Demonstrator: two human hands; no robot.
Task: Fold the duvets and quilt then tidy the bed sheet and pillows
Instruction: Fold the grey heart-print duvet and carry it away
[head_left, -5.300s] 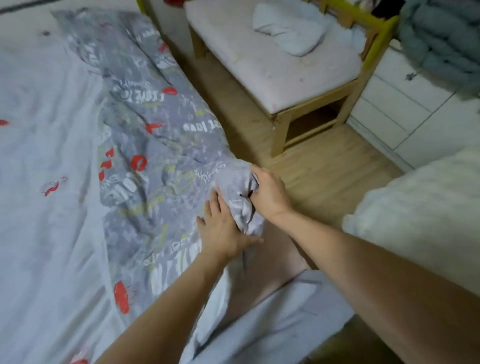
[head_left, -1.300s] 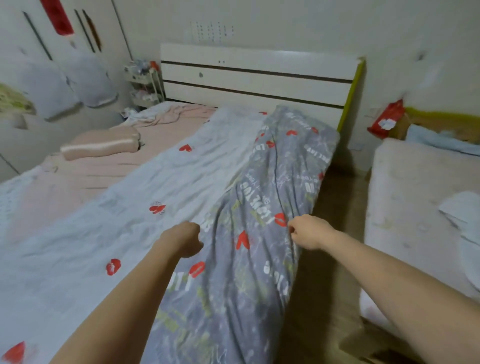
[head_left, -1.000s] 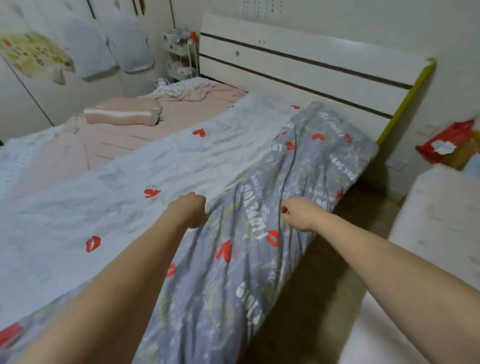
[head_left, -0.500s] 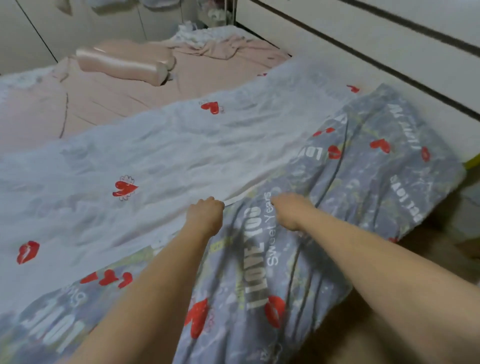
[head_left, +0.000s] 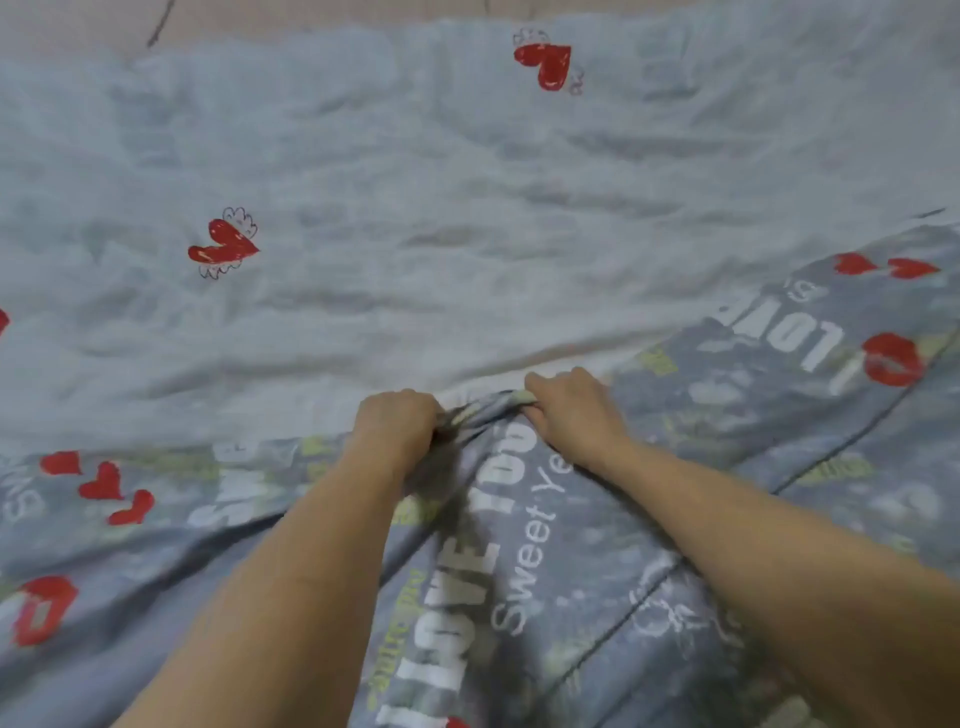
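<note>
The duvet (head_left: 613, 561) fills the view. Its grey printed side, with red hearts, lips and white lettering, lies nearest me, and its pale side with red hearts (head_left: 415, 208) spreads beyond. My left hand (head_left: 396, 425) and my right hand (head_left: 571, 410) sit close together at the seam where the two sides meet. Each hand grips a bunch of the grey fabric edge, fingers curled under it. The fabric puckers into a ridge between the two hands.
A strip of pink bed sheet (head_left: 311, 13) shows along the top edge beyond the duvet. Nothing else is in view.
My head has leaned in closer over the bed. My hands have drawn nearer together on the duvet's seam and bunched the fabric between them.
</note>
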